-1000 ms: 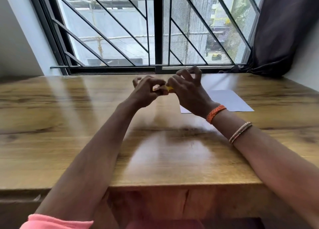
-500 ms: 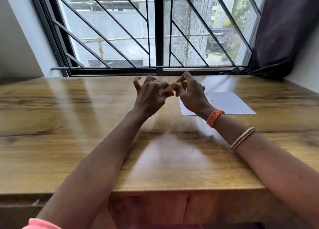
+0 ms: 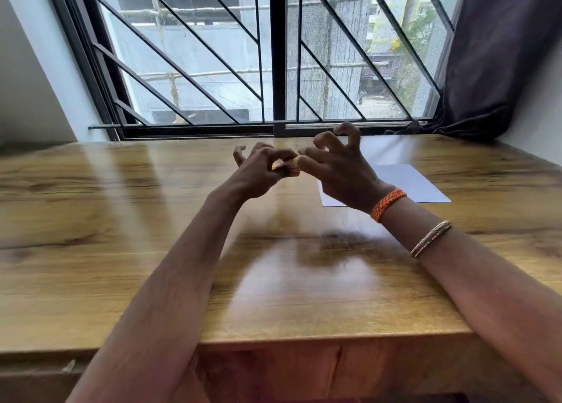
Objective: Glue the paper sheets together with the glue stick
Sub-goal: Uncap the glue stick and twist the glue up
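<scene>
Both my hands are raised above the middle of the wooden table (image 3: 127,250). Between them is a small yellow glue stick (image 3: 290,163), mostly hidden by fingers. My left hand (image 3: 261,171) pinches it with curled fingers. My right hand (image 3: 337,165) pinches its other end between thumb and forefinger, the other fingers curled up and spread. White paper sheets (image 3: 404,183) lie flat on the table behind my right wrist, partly hidden by it.
A barred window (image 3: 273,68) runs along the table's far edge. A dark curtain (image 3: 498,56) hangs at the far right corner. The table's front edge is close to me.
The hands stay together on the glue stick. My right fingers have shifted, now more spread and lifted. The view has tilted slightly.
</scene>
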{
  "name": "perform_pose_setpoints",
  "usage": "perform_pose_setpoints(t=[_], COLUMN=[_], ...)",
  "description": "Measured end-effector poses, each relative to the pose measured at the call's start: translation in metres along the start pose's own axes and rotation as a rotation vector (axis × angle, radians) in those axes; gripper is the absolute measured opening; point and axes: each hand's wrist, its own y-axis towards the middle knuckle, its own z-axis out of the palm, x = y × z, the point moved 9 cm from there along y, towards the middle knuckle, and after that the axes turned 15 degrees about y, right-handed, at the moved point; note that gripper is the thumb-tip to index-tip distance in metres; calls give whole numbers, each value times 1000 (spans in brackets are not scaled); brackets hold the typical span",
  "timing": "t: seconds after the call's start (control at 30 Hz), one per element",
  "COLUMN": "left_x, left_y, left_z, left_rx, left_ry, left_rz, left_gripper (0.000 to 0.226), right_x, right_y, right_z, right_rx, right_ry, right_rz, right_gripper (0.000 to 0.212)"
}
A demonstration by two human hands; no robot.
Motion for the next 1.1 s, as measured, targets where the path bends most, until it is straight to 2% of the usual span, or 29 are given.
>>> perform_pose_setpoints(t=[0.13, 0.2, 0.27, 0.33, 0.4, 0.43, 0.5, 0.57, 0.63, 0.67, 0.77, 0.8, 0.87, 1.03, 1.1], left_x=[-1, 3, 9, 14, 17, 18, 16, 15, 12, 12, 14, 17, 23, 39, 47], left_y=[-1, -2, -2, -3, -4, -4, -5, -6, -6, -5, -3, -2, -3, -4, -5], left_z=[6, 2, -4, -10, -12, -12, -10, -7, -4, -3, 0, 1, 3, 0, -5], left_rx=[86, 65, -4, -86, -149, -173, -201, -189, -161, -146, -97, -80, -65, -97, -124], left_ry=[16, 43, 116, 170, 174, 182, 209, 218, 213, 216, 232, 241, 264, 223, 184], left_rz=[64, 56, 20, -5, -23, -18, 0, 10, 26, 35, 47, 45, 35, -76, -135], left_gripper=[9, 11, 22, 24, 26, 27, 28, 26, 24, 22, 19, 19, 19, 13, 12], right_x=[4, -3, -19, -36, -41, -42, -43, -42, -40, -38, -23, -21, -26, -34, -35], right_y=[-7, -7, -10, -19, -29, -33, -37, -39, -33, -27, -4, -3, -3, -4, -1], right_z=[-1, 8, 21, 36, 51, 58, 62, 61, 54, 47, 25, 25, 23, 45, 64], right_rx=[-45, 16, 73, 82, 53, 17, -30, -22, 31, 58, 152, 181, 163, 95, 114], right_ry=[33, 132, 320, 599, 976, 1155, 1276, 1255, 1112, 990, 535, 479, 515, 715, 814], right_rz=[-47, 69, 327, 673, 990, 1095, 1191, 1212, 1102, 985, 484, 405, 442, 734, 864], right_gripper=[35, 28, 34, 39, 21, 15, 14, 13, 15, 15, 17, 18, 17, 28, 33])
